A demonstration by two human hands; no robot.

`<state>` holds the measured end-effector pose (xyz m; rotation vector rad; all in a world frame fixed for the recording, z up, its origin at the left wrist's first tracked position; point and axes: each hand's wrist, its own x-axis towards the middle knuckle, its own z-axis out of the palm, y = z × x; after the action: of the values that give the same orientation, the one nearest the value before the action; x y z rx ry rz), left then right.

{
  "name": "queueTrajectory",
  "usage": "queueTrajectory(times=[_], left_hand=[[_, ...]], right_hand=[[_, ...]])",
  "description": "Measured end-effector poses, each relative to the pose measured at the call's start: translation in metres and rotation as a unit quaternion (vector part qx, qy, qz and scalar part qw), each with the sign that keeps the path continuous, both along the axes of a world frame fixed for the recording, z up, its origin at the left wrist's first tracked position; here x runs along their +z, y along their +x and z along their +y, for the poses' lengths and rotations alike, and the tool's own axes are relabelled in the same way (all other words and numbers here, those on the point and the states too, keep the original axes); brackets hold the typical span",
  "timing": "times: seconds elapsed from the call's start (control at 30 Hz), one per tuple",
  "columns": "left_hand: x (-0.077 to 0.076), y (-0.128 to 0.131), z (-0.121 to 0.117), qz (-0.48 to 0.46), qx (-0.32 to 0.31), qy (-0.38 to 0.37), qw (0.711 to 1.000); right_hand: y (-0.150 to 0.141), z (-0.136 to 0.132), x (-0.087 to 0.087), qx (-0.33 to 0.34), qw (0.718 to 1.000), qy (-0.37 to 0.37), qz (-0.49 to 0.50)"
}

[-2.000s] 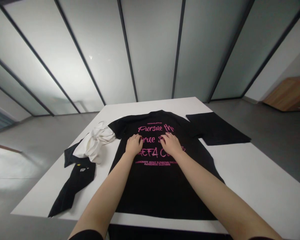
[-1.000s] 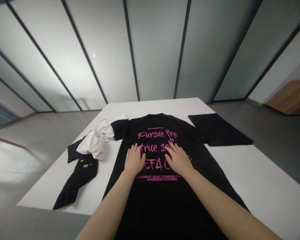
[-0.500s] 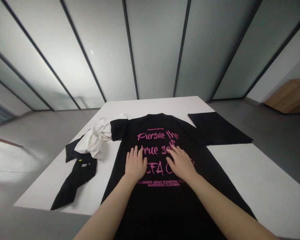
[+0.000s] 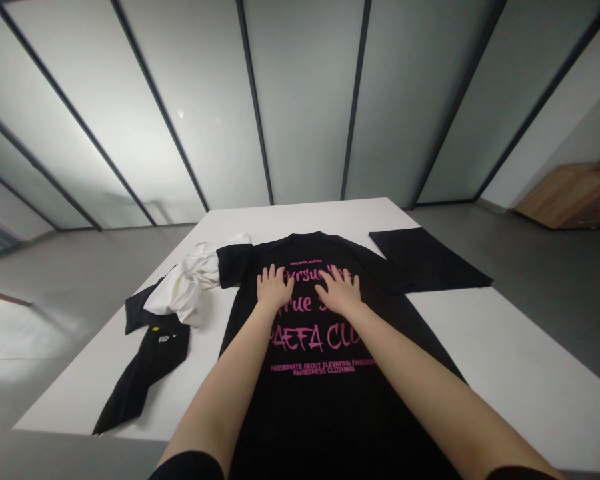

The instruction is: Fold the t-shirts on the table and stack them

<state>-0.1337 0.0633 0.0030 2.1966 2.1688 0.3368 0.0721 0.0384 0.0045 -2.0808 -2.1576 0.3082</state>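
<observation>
A black T-shirt (image 4: 325, 407) with pink lettering lies spread out flat, its collar toward the far end of the table. My left hand (image 4: 274, 287) rests on the left of its upper chest, palm down with fingers spread. Opposite it, my right hand (image 4: 341, 291) lies open over the right part of the print. Both hands cover some of the top lettering, and neither grips the cloth. The shirt's left sleeve (image 4: 235, 265) touches a crumpled white garment (image 4: 180, 287).
The white table (image 4: 505, 360) extends beyond the shirt on both sides. Dark clothing (image 4: 147, 377) with a small yellow mark lies at the left, partly under the white garment. A flat black cloth (image 4: 430, 261) sits at the right. Frosted glass panels (image 4: 305, 100) stand behind.
Both hands have slid forward over the shirt, from the middle of the print toward the collar, staying open. The lower lettering shows more fully. My view has shifted slightly.
</observation>
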Motion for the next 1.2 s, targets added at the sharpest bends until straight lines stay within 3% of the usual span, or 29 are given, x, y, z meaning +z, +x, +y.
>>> queueTrajectory(times=[0.17, 0.27, 0.37, 0.47, 0.67, 1.0, 1.2], left_hand=[[-0.010, -0.038, 0.025, -0.037, 0.041, 0.036, 0.998], [-0.008, -0.058, 0.027, -0.067, 0.075, 0.058, 0.993], [-0.007, -0.060, 0.022, -0.080, 0.082, 0.089, 0.989], [-0.008, -0.044, 0.010, -0.063, 0.044, 0.100, 0.992], [-0.008, -0.015, -0.018, -0.039, -0.020, 0.064, 0.997], [-0.018, -0.019, -0.054, -0.013, -0.020, 0.041, 0.999], [-0.018, -0.018, -0.063, -0.017, -0.024, 0.041, 0.999]], right_hand=[[0.041, 0.026, -0.004, -0.051, 0.998, 0.017, 0.009], [0.070, 0.037, -0.004, -0.134, 0.990, 0.040, 0.026], [0.083, 0.037, -0.005, -0.184, 0.978, 0.089, 0.048], [0.076, 0.029, -0.008, -0.147, 0.981, 0.116, 0.053], [0.056, 0.009, -0.011, -0.069, 0.994, 0.082, 0.023], [0.062, -0.030, -0.015, -0.090, 0.994, 0.054, 0.008], [0.066, -0.045, -0.015, -0.085, 0.995, 0.055, 0.003]])
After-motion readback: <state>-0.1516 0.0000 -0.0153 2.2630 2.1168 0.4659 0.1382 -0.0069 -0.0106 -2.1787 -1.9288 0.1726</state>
